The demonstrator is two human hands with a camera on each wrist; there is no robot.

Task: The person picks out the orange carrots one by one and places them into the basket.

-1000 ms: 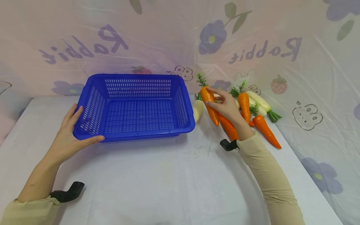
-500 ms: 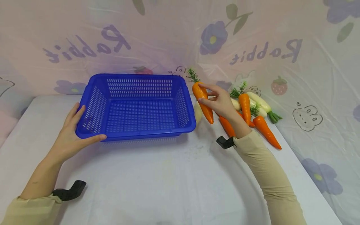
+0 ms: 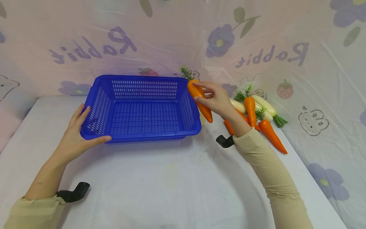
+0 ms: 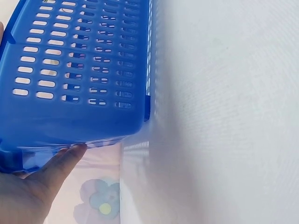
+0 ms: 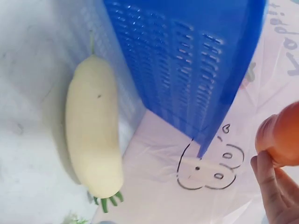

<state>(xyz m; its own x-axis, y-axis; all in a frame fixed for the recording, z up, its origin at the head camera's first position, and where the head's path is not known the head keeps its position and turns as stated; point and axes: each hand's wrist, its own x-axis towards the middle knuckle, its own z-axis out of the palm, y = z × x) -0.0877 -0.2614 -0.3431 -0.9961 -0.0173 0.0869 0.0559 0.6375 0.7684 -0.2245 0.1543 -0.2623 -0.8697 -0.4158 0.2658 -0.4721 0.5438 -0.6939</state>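
Note:
A blue plastic basket [image 3: 154,137] with slotted walls stands on the table at left centre, nothing inside it. My left hand [image 3: 71,140] grips its front left corner, thumb along the front rim and fingers at the left rim. An orange carrot [image 3: 204,108] with a green leafy top is pinched between the thumb and fingers of my right hand [image 3: 218,98]. That carrot is raised and overlaps the basket's right rim in the head view. Below it, a white radish [image 5: 96,130] lies on the table beside the basket's right wall, mostly hidden in the head view.
Right of my right hand lies a pile of carrots [image 3: 250,109] and white radishes [image 3: 264,104]. One carrot [image 3: 273,136] points toward the table's right edge. A printed plastic sheet [image 3: 171,41] rises behind the white table [image 3: 160,181].
My right hand has carried the carrot leftward and slightly up, from above the radish to the basket's right rim. My left hand keeps its place on the basket; the head view has shifted slightly.

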